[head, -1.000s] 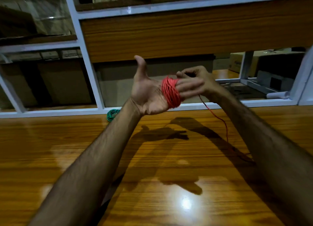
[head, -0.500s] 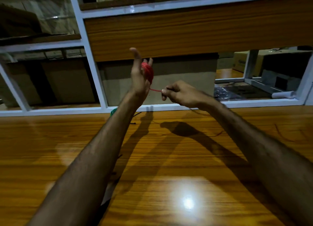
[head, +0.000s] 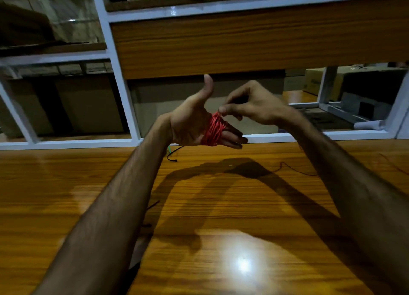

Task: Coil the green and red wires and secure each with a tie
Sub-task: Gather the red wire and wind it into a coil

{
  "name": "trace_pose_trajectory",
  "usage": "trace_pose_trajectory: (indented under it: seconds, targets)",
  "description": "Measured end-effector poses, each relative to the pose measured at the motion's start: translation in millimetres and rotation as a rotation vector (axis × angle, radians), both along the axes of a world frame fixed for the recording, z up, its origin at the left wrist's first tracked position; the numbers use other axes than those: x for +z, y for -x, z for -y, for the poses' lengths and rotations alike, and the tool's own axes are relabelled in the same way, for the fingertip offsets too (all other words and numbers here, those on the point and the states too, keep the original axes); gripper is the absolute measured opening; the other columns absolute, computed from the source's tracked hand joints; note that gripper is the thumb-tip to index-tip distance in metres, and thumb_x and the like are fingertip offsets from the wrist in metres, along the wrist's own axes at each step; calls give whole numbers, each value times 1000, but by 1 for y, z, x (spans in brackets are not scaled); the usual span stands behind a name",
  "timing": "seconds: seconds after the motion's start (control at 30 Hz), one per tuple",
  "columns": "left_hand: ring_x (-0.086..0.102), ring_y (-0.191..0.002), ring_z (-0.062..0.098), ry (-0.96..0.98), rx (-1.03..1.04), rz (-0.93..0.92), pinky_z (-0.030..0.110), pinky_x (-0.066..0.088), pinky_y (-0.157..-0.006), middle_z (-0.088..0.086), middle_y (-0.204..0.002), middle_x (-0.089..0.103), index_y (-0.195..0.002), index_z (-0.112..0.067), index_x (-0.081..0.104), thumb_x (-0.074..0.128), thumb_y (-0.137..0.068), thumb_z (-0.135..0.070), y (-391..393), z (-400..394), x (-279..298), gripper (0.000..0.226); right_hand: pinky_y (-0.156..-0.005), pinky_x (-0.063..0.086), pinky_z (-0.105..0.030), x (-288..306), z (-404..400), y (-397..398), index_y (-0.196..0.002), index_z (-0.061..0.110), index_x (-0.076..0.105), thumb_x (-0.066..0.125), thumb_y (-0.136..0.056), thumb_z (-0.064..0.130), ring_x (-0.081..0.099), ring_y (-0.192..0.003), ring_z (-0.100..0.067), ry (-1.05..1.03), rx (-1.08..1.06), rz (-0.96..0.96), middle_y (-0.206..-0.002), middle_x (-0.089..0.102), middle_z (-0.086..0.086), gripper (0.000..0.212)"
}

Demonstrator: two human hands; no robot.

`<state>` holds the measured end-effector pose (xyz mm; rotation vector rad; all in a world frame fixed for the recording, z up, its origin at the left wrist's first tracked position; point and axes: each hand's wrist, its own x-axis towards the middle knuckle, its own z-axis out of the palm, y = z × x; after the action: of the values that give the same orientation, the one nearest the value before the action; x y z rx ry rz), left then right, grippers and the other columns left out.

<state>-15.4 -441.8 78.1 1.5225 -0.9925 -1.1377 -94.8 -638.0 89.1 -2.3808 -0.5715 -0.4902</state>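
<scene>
The red wire (head: 214, 130) is wound in many turns around the four straight fingers of my left hand (head: 192, 122), which is held palm up above the table with its thumb raised. My right hand (head: 250, 105) hovers just above the coil and pinches the red wire at the coil's top edge with thumb and forefinger. A loose tail of red wire (head: 294, 169) lies on the table to the right. Of the green wire (head: 169, 149) only a small piece shows behind my left wrist, with a thin black tie (head: 173, 155) beside it.
The glossy wooden table (head: 221, 206) stretches below both arms. A white metal frame (head: 124, 84) with a wooden panel stands along the table's far edge. Cardboard boxes (head: 314, 80) and shelving lie beyond it at right. Another thin black tie (head: 152, 205) lies by my left forearm.
My left hand has turned from edge-on to palm up and dropped lower. My right hand has moved from pulling the wire below the coil to pinching it on top of the coil.
</scene>
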Motion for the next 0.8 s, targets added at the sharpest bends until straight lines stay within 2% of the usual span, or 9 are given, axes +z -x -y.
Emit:
trace_pose_trajectory:
  seconds: [0.07,0.13,0.27,0.33,0.4,0.5,0.63,0.73,0.8]
  targets:
    - [37,-149,46,103,-166,-183,53,23,-127,36,-154,42,-157,10,26,5,-74,-99,8,2,0,138,-61,49,-18,2,5,1,-94,7,74,68,-93,29,59,-67,-8,-41,18,56,-81,69,-4,22]
    - [27,-153,48,242,-249,-304,55,16,-129,38,-161,28,-160,5,23,9,-72,-101,14,6,-2,139,-61,48,-17,3,9,2,-92,8,74,64,-97,24,60,-68,-7,-96,24,72,-80,69,-2,19]
    - [13,-157,46,447,-329,-409,52,5,-131,34,-167,12,-161,9,10,8,-64,-107,22,11,1,151,-73,56,-47,-3,18,-1,-99,9,75,58,-101,27,67,-85,-31,-230,25,-33,-94,73,-9,25]
    - [9,-159,41,569,-356,-431,46,2,-131,28,-169,7,-161,9,4,8,-60,-109,19,11,5,156,-58,50,-39,-11,22,-3,-107,11,73,55,-102,21,61,-71,-25,-276,17,-100,-91,72,-4,22]
    - [10,-160,36,723,-314,-470,43,2,-132,23,-170,9,-162,7,3,12,-63,-108,12,9,9,152,-52,35,-29,-20,24,-8,-98,12,70,50,-104,29,47,-59,-10,-266,-27,-166,-76,59,-1,26]
    - [13,-160,36,856,-177,-528,46,3,-132,20,-172,13,-163,2,1,23,-68,-106,-5,8,8,145,-52,32,-25,-28,22,-14,-93,16,66,45,-106,39,40,-56,-7,-260,-69,-296,-65,47,6,34]
    - [16,-159,35,913,191,-447,48,6,-131,23,-169,22,-159,6,11,26,-72,-103,-20,15,-4,140,-47,32,-19,-24,3,-11,-99,9,64,41,-109,30,38,-53,-6,-149,-50,-348,-65,43,2,33]
    - [19,-159,30,888,536,-257,45,10,-130,20,-169,23,-163,2,4,33,-70,-102,-24,24,-9,142,-46,34,-18,-19,-8,-7,-106,5,65,39,-110,27,40,-52,-5,-60,-67,-396,-65,45,1,34]
    - [24,-158,24,833,691,-53,45,13,-128,17,-172,17,-165,-8,-3,53,-48,-106,-25,27,-11,162,-45,33,-19,-14,-14,-4,-106,5,65,39,-110,27,39,-52,-6,-24,-64,-413,-66,45,1,34]
